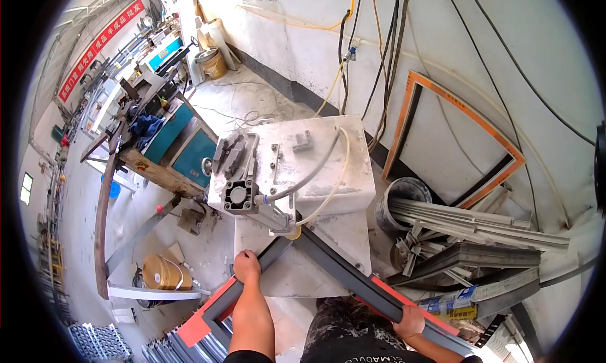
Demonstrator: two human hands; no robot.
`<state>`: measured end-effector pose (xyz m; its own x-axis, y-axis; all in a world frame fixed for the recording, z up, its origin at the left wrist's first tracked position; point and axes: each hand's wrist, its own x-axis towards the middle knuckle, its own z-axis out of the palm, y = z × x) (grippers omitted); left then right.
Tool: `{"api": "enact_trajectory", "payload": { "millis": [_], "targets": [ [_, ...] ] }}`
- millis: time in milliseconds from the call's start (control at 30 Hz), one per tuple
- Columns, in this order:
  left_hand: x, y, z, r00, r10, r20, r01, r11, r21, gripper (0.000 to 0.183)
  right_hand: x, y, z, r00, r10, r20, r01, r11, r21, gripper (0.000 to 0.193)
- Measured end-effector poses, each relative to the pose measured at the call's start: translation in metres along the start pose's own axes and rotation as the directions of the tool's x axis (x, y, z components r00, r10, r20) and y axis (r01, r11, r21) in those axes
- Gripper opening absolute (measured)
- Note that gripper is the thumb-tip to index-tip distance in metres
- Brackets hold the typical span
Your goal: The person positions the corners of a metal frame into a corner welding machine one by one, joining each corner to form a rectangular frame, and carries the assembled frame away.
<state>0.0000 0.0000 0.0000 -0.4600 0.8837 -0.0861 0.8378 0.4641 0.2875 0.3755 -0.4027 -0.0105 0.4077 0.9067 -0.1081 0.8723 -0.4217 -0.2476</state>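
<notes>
A dark grey metal window frame [341, 266] with red film along its outer edges lies with one corner under the clamp of a dusty white machine [341, 199]. An air cylinder [243, 197] with hoses sits at that corner. My left hand [247, 266] is closed around the frame's left bar, close to the machine's front edge. Farther down the right bar, near my body, my right hand [409, 322] grips the profile. The undersides of both hands' grips are hidden.
On the right, a bucket [404, 199] and stacked metal profiles [473, 224] stand by the wall, below a leaning orange-edged frame [457, 98]. Cables [385, 66] hang there. A teal workbench [183, 142] and a yellow bucket [165, 273] are at left.
</notes>
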Motion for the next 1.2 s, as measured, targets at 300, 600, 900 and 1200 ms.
{"api": "enact_trajectory", "payload": {
  "millis": [300, 600, 900, 1200],
  "targets": [
    [-0.0002, 0.0004, 0.0002, 1.0, 0.016, -0.022, -0.017, 1.0, -0.009, 0.043, 0.0022, -0.0043, -0.003, 0.999, -0.001, -0.036, 0.002, 1.0, 0.026, 0.049],
    [0.0009, -0.0014, 0.0015, 1.0, 0.013, -0.01, -0.013, 1.0, 0.0, 0.046, 0.0029, -0.0062, -0.0062, 1.0, 0.02, -0.015, -0.019, 0.999, 0.039, 0.046],
    [-0.0005, 0.0004, -0.0012, 0.999, 0.021, -0.028, -0.02, 1.0, 0.021, 0.043, 0.0047, -0.0078, -0.0112, 1.0, 0.006, -0.001, -0.006, 1.0, 0.024, 0.047],
    [-0.002, 0.0037, -0.0039, 1.0, 0.015, -0.013, -0.015, 1.0, 0.01, 0.044, 0.0036, -0.0046, -0.0063, 1.0, 0.016, 0.022, -0.017, 1.0, 0.013, 0.05]
  ]
}}
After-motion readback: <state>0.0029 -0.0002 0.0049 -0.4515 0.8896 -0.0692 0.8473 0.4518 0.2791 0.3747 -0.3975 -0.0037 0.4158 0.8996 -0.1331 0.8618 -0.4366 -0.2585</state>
